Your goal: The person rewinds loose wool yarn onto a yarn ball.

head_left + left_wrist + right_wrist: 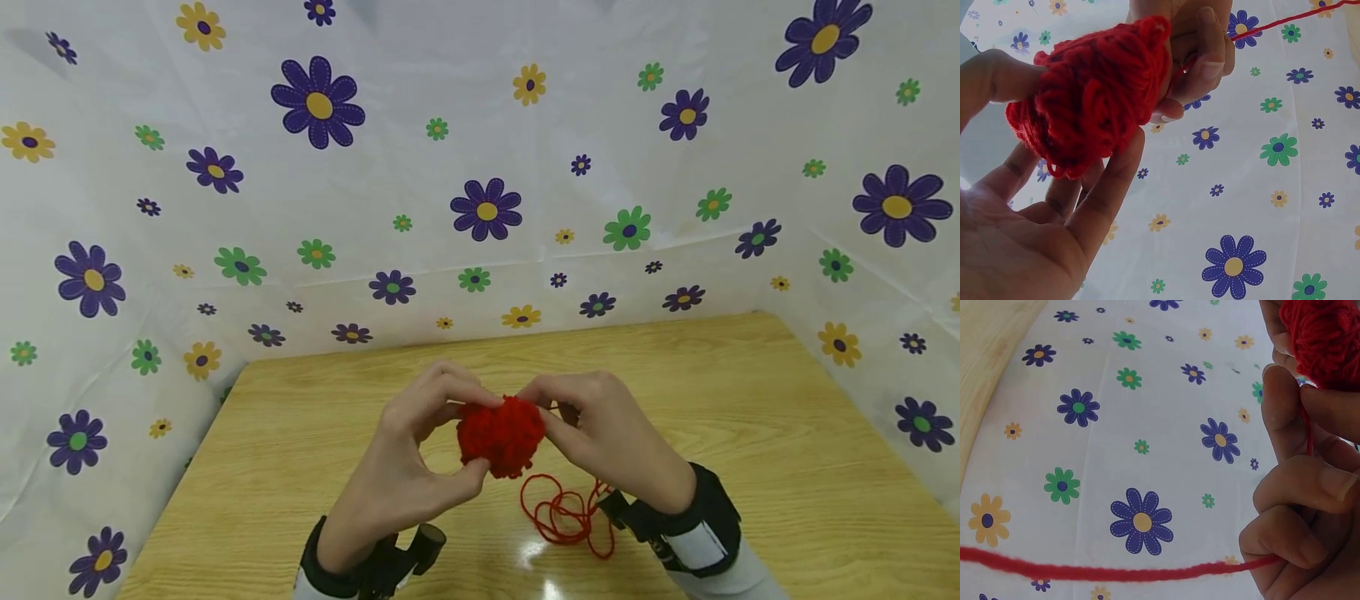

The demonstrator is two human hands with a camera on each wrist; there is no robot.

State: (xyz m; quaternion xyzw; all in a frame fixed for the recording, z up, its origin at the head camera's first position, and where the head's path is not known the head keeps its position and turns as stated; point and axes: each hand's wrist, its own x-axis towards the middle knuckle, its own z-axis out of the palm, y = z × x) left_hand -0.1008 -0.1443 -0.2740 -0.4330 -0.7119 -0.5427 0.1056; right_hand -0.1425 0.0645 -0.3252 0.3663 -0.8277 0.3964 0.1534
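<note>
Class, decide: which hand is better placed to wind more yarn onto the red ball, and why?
Probably the right hand: its curled fingers hold the red strand beside the yarn ball, whereas the left hand grips the ball and could steady it.

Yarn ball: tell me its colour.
The yarn ball is red all over where visible; the left wrist view shows it best.

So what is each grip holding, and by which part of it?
The left grip holds the yarn ball by opposite sides; the right grip pinches the red strand close to the ball.
</note>
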